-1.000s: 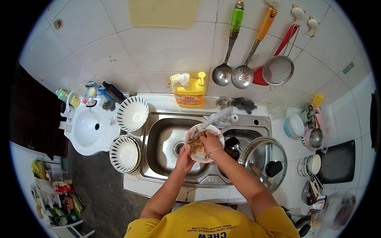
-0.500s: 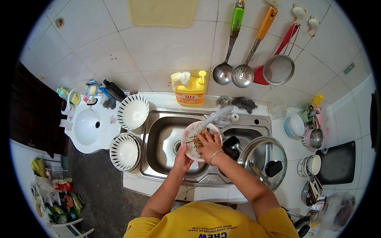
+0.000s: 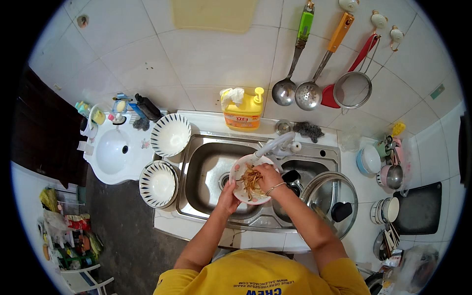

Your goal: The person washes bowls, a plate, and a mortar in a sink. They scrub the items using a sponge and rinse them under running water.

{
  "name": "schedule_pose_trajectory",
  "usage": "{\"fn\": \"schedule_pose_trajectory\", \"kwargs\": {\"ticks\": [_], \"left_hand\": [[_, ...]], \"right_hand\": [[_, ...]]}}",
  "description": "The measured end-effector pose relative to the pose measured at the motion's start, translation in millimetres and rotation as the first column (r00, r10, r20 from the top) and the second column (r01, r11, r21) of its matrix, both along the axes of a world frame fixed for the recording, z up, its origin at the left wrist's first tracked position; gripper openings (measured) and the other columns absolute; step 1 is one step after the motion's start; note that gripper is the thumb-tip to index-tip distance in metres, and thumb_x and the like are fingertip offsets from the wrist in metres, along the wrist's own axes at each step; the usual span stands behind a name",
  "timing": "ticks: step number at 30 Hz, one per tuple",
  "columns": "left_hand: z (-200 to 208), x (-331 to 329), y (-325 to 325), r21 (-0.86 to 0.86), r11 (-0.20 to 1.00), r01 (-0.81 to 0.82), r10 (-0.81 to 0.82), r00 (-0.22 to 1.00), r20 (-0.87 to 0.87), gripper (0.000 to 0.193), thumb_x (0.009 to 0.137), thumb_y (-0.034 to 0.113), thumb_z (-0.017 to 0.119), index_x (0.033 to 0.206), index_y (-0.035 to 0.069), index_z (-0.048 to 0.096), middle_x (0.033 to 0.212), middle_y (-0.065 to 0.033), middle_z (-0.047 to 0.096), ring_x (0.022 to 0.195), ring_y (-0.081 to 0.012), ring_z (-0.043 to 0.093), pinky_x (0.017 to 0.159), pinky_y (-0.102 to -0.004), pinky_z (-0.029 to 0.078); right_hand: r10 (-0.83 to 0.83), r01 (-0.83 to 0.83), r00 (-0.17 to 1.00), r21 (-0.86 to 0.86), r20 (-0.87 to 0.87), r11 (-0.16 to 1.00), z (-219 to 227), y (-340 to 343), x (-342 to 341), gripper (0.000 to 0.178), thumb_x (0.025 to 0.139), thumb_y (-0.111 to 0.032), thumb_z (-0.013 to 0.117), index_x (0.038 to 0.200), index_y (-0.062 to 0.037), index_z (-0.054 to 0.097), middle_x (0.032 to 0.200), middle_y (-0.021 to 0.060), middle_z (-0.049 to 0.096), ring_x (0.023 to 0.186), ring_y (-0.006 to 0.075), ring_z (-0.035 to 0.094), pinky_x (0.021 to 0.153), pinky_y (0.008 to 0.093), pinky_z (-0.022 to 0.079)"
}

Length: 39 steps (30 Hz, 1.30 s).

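Note:
My left hand [image 3: 228, 198] grips the near left rim of a white bowl [image 3: 237, 169] with pink marks, held over the sink [image 3: 201, 157] below the faucet [image 3: 273, 144]. Inside the bowl lies a tangle of thin brown food strips [image 3: 250, 183]. My right hand [image 3: 268, 178], with a bracelet at the wrist, reaches in over the bowl's right side, its fingers curled on the strips. Part of that hand's fingertips is hidden by the strips.
Patterned bowls [image 3: 170, 135] stand left of the sink beside a small washbasin [image 3: 111, 150]. A glass lid [image 3: 339, 191] leans over the sink's right side. Behind are a yellow detergent jug [image 3: 242, 118] and a scouring pad [image 3: 309, 131]. A ladle [image 3: 284, 92] hangs above.
My right hand has drawn up from lying spread over the strips to curled fingers at the bowl's right side, leaving more strips visible. The whole view has shifted slightly.

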<state>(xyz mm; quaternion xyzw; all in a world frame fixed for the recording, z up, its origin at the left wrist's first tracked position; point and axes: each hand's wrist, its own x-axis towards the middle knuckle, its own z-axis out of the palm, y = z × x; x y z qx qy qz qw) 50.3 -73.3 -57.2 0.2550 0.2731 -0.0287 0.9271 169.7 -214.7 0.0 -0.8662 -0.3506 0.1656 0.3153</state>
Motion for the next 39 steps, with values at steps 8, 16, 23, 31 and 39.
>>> {"fn": "schedule_pose_trajectory", "kwargs": {"ticks": [8,16,23,31,39], "left_hand": [[-11,0,-4,-0.030,0.999,0.028,-0.026,0.997,0.076,0.046,0.091,0.032,0.046,0.132,0.015,0.031,0.129,-0.0068,0.044,0.116,-0.0232,0.047,0.095,-0.0419,0.043],[-8,7,-11,-0.020,1.000,-0.016,0.018,0.995,0.094,0.046,0.091,0.034,0.045,0.132,0.016,0.032,0.128,-0.0066,0.045,0.117,-0.0232,0.046,0.094,-0.0411,0.043],[-19,5,1,-0.064,0.997,-0.038,0.043,0.995,0.088,0.050,0.091,0.037,0.044,0.133,0.014,0.030,0.131,-0.0076,0.043,0.117,-0.0247,0.047,0.095,-0.0414,0.043],[-27,15,4,-0.074,0.991,-0.113,0.118,0.990,0.073,0.045,0.091,0.029,0.046,0.131,0.015,0.032,0.127,-0.0073,0.045,0.114,-0.0246,0.048,0.090,-0.0420,0.046],[-31,13,3,-0.070,0.995,-0.064,0.070,0.994,0.089,0.050,0.088,0.029,0.052,0.132,0.016,0.031,0.128,-0.0074,0.044,0.114,-0.0245,0.048,0.091,-0.0409,0.046]], "right_hand": [[0.094,-0.095,0.993,0.009,0.065,0.995,22,-8,13,0.054,0.069,-0.011,0.060,0.122,-0.0064,0.047,0.119,0.0179,0.049,0.112,0.0333,0.046,0.097,0.0357,0.037],[0.010,-0.019,0.999,-0.283,-0.035,0.959,-3,19,-14,0.045,0.077,-0.014,0.055,0.122,-0.0186,0.048,0.123,0.0160,0.046,0.109,0.0315,0.049,0.092,0.0379,0.040],[0.130,-0.138,0.974,0.030,0.185,0.990,9,0,-8,0.048,0.072,-0.006,0.056,0.119,-0.0177,0.053,0.129,0.0151,0.040,0.114,0.0322,0.044,0.101,0.0438,0.028],[0.112,-0.097,0.976,-0.085,0.187,0.992,-4,6,-18,0.045,0.076,-0.025,0.059,0.120,-0.0163,0.054,0.138,0.0152,0.030,0.125,0.0347,0.030,0.104,0.0427,0.025],[0.069,-0.022,0.985,-0.284,0.156,0.959,22,0,-9,0.028,0.078,-0.035,0.055,0.091,-0.0135,0.068,0.110,0.0132,0.056,0.108,0.0325,0.047,0.095,0.0403,0.036]]}}
